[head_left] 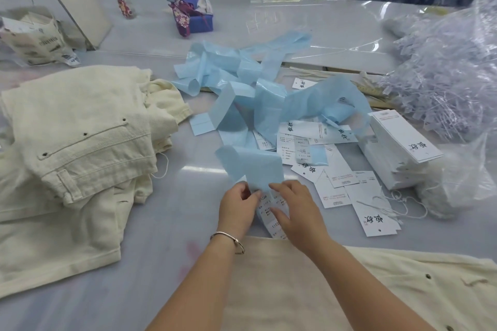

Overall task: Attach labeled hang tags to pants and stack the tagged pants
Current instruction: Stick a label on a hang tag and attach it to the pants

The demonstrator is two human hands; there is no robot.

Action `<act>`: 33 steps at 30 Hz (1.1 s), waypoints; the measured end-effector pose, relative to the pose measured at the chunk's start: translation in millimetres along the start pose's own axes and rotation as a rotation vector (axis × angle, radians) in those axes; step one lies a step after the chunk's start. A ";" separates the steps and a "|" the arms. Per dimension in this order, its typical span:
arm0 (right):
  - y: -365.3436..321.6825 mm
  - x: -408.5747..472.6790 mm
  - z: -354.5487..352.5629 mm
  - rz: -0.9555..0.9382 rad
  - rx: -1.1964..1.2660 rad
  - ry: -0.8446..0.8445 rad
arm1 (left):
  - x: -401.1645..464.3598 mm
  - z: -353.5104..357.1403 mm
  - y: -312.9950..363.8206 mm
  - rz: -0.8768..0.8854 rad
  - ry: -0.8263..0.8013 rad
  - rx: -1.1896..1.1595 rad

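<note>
Both hands are working the sticker strip (270, 212) right at the near middle of the counter (172, 220), just past the waistband of the cream pants (376, 290) lying along the near edge. The left hand (236, 209) pinches the strip's left side, the right hand (294, 212) has fingers curled over the printed labels, so both grips are narrow and holding the strip. The blue backing paper (252, 164) curls up away from the hands, joining a big tangle of spent backing (242, 80) mid-counter.

Looks to me like a label is being peeled for a hang tag. Tip: bend the backing sharply back over itself so the label edge lifts on its own, then take it by a corner so the glue stays clean.

Loose hang tags (376, 212) sit just right of the hands, a neat stack of tags (403, 148) farther right, and the plastic fasteners (441, 83) at the far right. Tagged pants pile (78, 148) is at the left edge.
</note>
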State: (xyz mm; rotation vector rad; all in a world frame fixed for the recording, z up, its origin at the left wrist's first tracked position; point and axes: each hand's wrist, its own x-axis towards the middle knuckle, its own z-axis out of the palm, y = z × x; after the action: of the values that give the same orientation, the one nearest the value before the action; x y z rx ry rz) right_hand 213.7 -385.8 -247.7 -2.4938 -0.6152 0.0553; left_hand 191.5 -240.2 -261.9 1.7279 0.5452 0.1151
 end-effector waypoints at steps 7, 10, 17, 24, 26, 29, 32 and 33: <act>-3.7 7.8 -16.2 -0.063 -0.010 0.132 | -1.6 -7.2 8.6 -0.136 -0.154 -0.350; -5.6 10.0 -20.0 -0.078 -0.022 0.131 | -4.5 -8.0 9.8 -0.137 -0.165 -0.355; -6.9 8.3 -23.6 -0.116 -0.026 0.125 | -8.6 -8.8 6.8 -0.138 -0.156 -0.350; -8.1 2.7 -18.8 -0.237 -0.057 0.241 | -7.8 -5.8 3.7 -0.121 -0.107 -0.264; -8.6 2.2 -18.3 -0.251 -0.059 0.275 | -7.6 -5.3 3.9 -0.117 -0.108 -0.260; -10.4 0.8 -18.7 -0.264 -0.054 0.305 | -6.7 -5.4 4.5 -0.110 -0.115 -0.262; -12.3 0.4 -21.1 -0.262 -0.047 0.314 | -5.3 -5.9 5.9 -0.106 -0.119 -0.268; -13.3 0.5 -22.0 -0.265 -0.046 0.318 | -5.2 -6.0 6.8 -0.105 -0.121 -0.265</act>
State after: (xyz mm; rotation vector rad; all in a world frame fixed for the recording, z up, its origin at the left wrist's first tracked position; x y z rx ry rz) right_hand 212.3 -387.1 -222.0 -2.3716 -0.8067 -0.4508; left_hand 186.7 -237.8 -252.9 1.4361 0.5062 0.0076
